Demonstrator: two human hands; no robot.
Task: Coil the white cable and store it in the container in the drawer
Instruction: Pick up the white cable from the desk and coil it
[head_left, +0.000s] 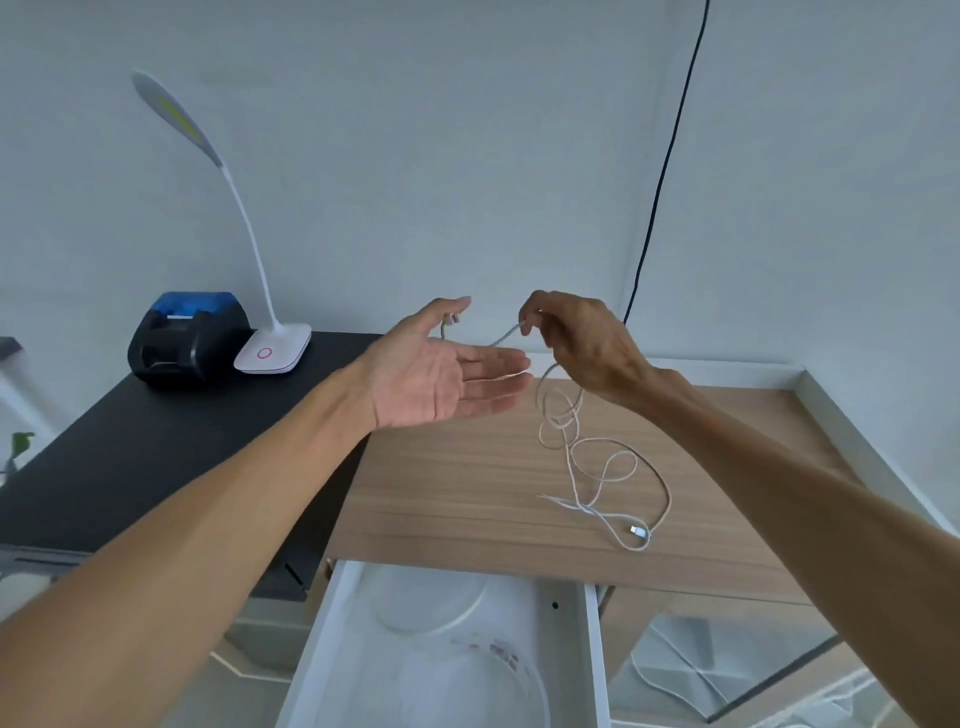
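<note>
The white cable (597, 467) lies in loose loops on the wooden tabletop (457, 499), its far plug (638, 531) near the front edge. My left hand (441, 374) is held palm up with the fingers straight; its thumb pins the cable's other plug against the hand. My right hand (576, 343) pinches the cable a short way along, and the slack hangs from it down to the table. Below the tabletop a white drawer (592, 654) stands open, with clear round containers (467, 686) inside.
A black side table (130, 457) on the left carries a small black and blue printer (187, 338) and a white gooseneck lamp (272, 351). A black wire (670, 156) runs down the wall. A raised white rim (852, 426) borders the tabletop's right side.
</note>
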